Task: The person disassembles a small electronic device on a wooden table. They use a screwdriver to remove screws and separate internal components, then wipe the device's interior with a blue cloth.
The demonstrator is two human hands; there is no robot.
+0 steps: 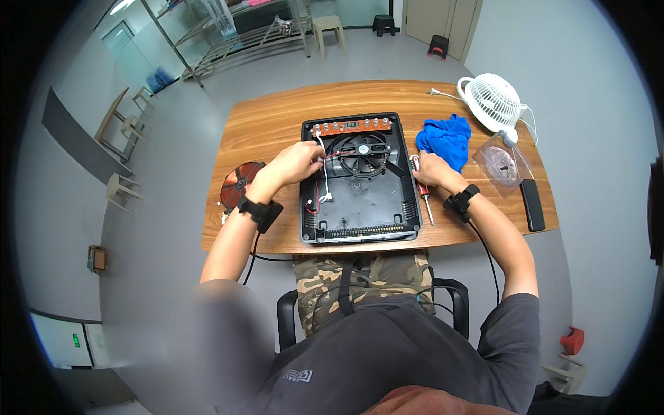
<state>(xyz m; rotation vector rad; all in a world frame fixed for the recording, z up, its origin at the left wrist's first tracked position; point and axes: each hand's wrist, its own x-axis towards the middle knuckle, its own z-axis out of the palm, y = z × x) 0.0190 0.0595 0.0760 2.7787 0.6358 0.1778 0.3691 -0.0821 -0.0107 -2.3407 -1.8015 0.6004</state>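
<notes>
The opened black housing of an induction cooker (360,204) lies before me. Inside it are a round black fan (364,153), an orange circuit board (351,126) along the far edge, and thin red and white wires (326,183) on the left. My left hand (299,163) reaches over the housing's left rim, its curled fingertips closed at the wires by the fan; the exact grip is partly hidden. On the right, my right hand (434,171) is closed on the red handle of a screwdriver (424,192), which lies beside the housing, tip toward me.
A round coil (239,181) lies left of the housing. A blue cloth (445,140), a white fan-like appliance (493,102), a clear plastic bag (499,164) and a black oblong block (532,205) occupy the right side of the wooden table (270,114).
</notes>
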